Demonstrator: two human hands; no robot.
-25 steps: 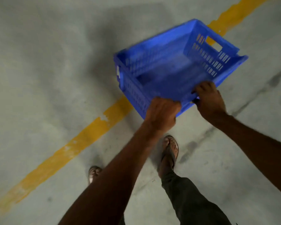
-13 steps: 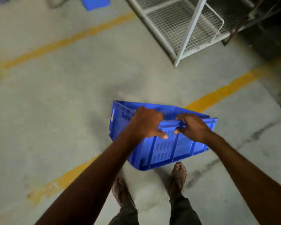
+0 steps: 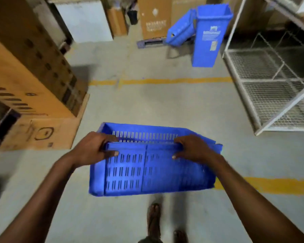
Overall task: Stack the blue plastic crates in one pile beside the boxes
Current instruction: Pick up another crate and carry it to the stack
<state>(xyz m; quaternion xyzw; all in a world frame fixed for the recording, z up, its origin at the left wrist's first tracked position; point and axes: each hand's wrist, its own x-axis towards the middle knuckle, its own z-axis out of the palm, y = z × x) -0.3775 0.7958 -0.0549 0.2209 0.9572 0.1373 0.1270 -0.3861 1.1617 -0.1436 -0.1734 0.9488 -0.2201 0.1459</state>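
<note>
A person carries a blue crate (image 3: 151, 165) above the concrete floor (image 3: 147, 106), gripping its near rim with both hands. The left hand (image 3: 95, 149) clamps the rim's left end, fingers (image 3: 111, 137) curled inside and thumb on the slotted outer wall; the right hand (image 3: 194, 148) wraps the right end likewise. Cardboard boxes (image 3: 25, 88) stand along the floor's left edge, a wire rack (image 3: 270, 85) along its right. Two blue bins (image 3: 209, 34) wait beyond a yellow line (image 3: 165, 81), one leaning on the other.
</note>
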